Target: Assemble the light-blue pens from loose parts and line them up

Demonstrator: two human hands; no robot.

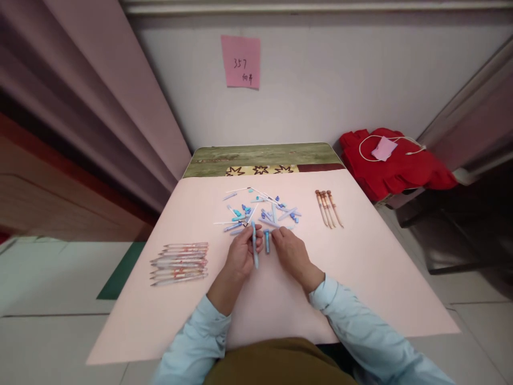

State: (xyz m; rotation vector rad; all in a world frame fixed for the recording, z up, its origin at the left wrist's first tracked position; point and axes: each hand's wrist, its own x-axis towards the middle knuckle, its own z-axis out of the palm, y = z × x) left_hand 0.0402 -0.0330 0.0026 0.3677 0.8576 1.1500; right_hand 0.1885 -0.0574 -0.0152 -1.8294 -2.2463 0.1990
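Pale-blue barrel (255, 247), left hand (239, 256) — darker tip (266, 243), right hand (292, 252)

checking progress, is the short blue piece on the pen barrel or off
Off: the left hand holds the pale barrel, the right hand holds the short blue piece beside it, not joined.

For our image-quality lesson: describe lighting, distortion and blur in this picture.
Head view: soft, even light, no glare on the pink table; wide-angle lens bends its edges and the curtain; the pen in the left hand is clear, sleeves near the bottom edge blurred.
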